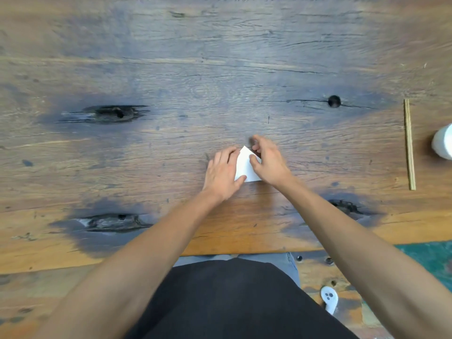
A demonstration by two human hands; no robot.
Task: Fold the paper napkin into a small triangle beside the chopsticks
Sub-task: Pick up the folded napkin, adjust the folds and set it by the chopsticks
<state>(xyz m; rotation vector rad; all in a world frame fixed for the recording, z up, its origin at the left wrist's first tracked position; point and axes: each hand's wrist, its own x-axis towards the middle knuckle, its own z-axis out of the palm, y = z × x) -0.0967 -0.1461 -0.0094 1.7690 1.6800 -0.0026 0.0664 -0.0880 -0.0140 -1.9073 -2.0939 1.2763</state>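
Both hands (244, 165) pressing white pointed paper napkin (244, 165) — rough wood.

Both my bare forearms reach forward and angle inward, bringing my hands close together. My left hand (223, 171) lies palm down, fingers extended, thumb stretched toward the right. My right hand (269, 160) is arched, fingers curled, its thumb pressing down.

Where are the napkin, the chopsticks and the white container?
paper napkin (244, 165): head view, middle of the white fold
chopsticks (409, 143): head view, mid-length
white container (444, 143): head view, its visible side at the right edge
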